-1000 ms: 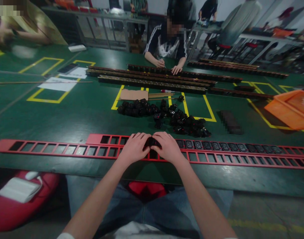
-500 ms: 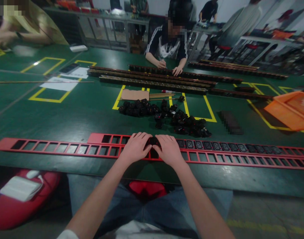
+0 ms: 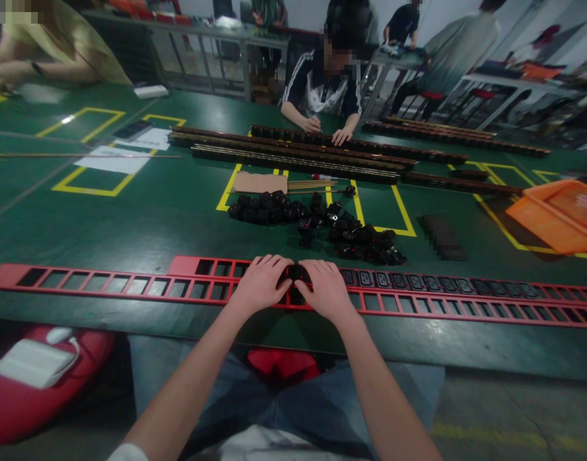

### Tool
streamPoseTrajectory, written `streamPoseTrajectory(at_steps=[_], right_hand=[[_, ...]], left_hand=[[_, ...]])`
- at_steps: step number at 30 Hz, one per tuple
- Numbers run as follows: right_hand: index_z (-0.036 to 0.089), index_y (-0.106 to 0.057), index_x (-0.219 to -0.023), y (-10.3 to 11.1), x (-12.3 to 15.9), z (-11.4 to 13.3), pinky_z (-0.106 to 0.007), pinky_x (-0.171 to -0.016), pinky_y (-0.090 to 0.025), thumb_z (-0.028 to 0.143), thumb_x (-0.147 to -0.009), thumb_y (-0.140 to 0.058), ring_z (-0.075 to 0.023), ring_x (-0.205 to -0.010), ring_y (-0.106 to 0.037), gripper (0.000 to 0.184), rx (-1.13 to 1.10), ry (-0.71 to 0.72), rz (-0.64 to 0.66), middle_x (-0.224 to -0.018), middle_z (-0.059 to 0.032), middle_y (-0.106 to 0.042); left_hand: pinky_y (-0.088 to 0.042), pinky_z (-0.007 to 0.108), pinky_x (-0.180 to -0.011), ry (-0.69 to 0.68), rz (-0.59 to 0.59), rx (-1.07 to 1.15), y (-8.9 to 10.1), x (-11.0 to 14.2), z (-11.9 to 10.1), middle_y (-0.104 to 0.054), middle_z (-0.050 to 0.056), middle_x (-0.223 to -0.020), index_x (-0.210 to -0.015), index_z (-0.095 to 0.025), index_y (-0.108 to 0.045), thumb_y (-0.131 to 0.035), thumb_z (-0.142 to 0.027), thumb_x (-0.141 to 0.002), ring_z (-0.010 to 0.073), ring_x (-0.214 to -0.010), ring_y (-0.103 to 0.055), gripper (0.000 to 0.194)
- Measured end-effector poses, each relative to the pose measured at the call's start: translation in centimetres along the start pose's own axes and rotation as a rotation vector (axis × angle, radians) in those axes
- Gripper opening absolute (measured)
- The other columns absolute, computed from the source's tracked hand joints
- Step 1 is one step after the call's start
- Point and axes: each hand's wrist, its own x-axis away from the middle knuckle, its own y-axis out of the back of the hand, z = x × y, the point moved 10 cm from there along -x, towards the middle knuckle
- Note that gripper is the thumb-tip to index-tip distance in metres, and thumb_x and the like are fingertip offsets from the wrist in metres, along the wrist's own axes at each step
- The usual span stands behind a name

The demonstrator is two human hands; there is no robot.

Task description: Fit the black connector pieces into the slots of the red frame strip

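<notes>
My left hand and my right hand meet over the far red slotted frame. Their fingers close from both sides on a black socket module, partly hidden by the hands. To the right of my right hand, a row of black socket modules sits in that frame's openings. The near red slotted frame runs alongside, closer to me, and its visible slots show no modules. Beyond my hands lies a loose heap of black socket modules.
Past the heap are a cardboard piece, thin rods and long dark strips. An orange bin stands at right. Across the green table, a co-worker leans over the strips; another person sits far left.
The camera view has shifted slightly. Both hands stay at the same spot on the frame, with almost no visible movement of the fingers.
</notes>
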Motion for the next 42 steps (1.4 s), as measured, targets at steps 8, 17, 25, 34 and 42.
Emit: streamPoseTrajectory(at_steps=[8, 17, 25, 34, 42], right_hand=[[0.018, -0.058, -0.118, -0.04, -0.03, -0.04, -0.042, -0.096, -0.041, 0.028, -0.09, -0.06, -0.0269, -0.109, -0.059, 0.029, -0.012, -0.004, 0.001, -0.116, -0.0108, -0.067], [0.018, -0.059, -0.119, -0.18, -0.03, -0.05, -0.041, -0.097, -0.039, 0.029, -0.094, -0.057, -0.0257, -0.112, -0.058, 0.028, -0.014, 0.004, 0.009, -0.12, -0.0101, -0.067], [0.018, -0.059, -0.122, -0.23, -0.11, 0.02, -0.042, -0.099, -0.037, 0.031, -0.094, -0.056, -0.0267, -0.114, -0.057, 0.031, -0.036, -0.013, 0.014, -0.122, -0.0106, -0.066], [0.018, -0.058, -0.124, -0.29, -0.11, -0.01, -0.042, -0.1, -0.037, 0.032, -0.093, -0.056, -0.0271, -0.115, -0.057, 0.034, -0.039, -0.004, 0.011, -0.123, -0.0107, -0.066], [0.018, -0.058, -0.12, -0.39, -0.11, -0.38, -0.042, -0.098, -0.038, 0.033, -0.092, -0.058, -0.0274, -0.11, -0.058, 0.032, -0.013, -0.036, 0.02, -0.118, -0.011, -0.067]], left_hand=[[-0.043, 0.04, -0.093, -0.009, 0.003, 0.015, -0.04, 0.02, 0.15, -0.066, 0.006, -0.119, -0.123, -0.023, -0.058, -0.053, -0.03, -0.092, 0.024, -0.111, -0.056, 0.032], [-0.043, 0.041, -0.093, -0.012, 0.005, 0.011, -0.14, -0.05, 0.26, -0.066, 0.007, -0.119, -0.124, -0.022, -0.058, -0.05, -0.034, -0.095, 0.0241, -0.111, -0.057, 0.033], [-0.041, 0.043, -0.095, 0.014, 0.026, 0.013, -0.19, 0.02, 0.45, -0.065, 0.008, -0.12, -0.125, -0.023, -0.057, -0.049, -0.035, -0.094, 0.0266, -0.112, -0.055, 0.035], [-0.041, 0.041, -0.094, 0.016, 0.032, 0.016, -0.19, -0.02, 0.55, -0.064, 0.007, -0.121, -0.125, -0.024, -0.056, -0.051, -0.033, -0.092, 0.0263, -0.112, -0.055, 0.035], [-0.041, 0.041, -0.094, 0.018, 0.021, 0.027, -0.13, -0.05, 0.54, -0.065, 0.006, -0.12, -0.124, -0.024, -0.056, -0.053, -0.033, -0.092, 0.0256, -0.112, -0.056, 0.034]])
